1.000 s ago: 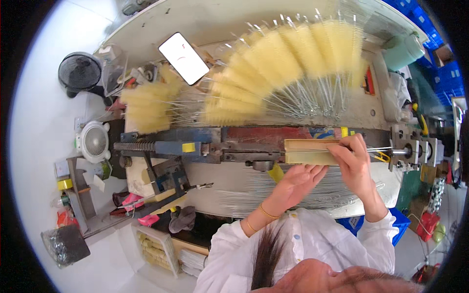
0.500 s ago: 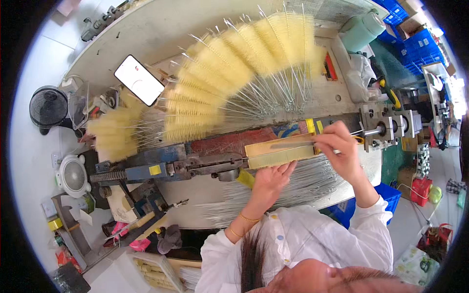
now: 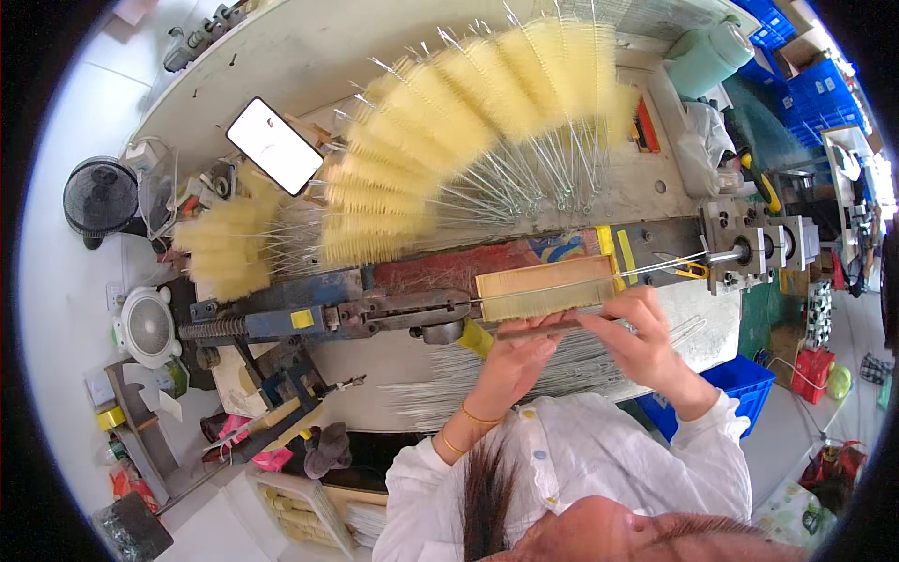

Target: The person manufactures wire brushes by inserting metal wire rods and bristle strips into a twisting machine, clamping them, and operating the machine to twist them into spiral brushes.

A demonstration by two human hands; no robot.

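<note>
My right hand [image 3: 644, 339] is closed on one end of a thin, flat, greyish-brown strip [image 3: 554, 329]. At the other end, the fingers of my left hand [image 3: 521, 363] are bent around the strip, partly hidden by it. Just beyond both hands, a shallow wooden tray [image 3: 562, 273] holds a layer of pale yellow bristles [image 3: 538, 303]. A twisted wire [image 3: 660, 267] runs over the bristles, from the clamp [image 3: 403, 312] on the left to the metal spindle [image 3: 726, 255] on the right.
Finished yellow wire brushes [image 3: 487, 89] fan out behind the machine. Loose steel wires [image 3: 440, 393] lie near my body. A lit phone [image 3: 274, 145] leans at the back left, and a green bottle [image 3: 712, 58] stands at the back right. A blue bin [image 3: 744, 384] is at lower right.
My right hand has come down toward me with the strip, from over the bristles to the tray's near side. My left hand has drawn slightly back, its fingers now at the strip's end.
</note>
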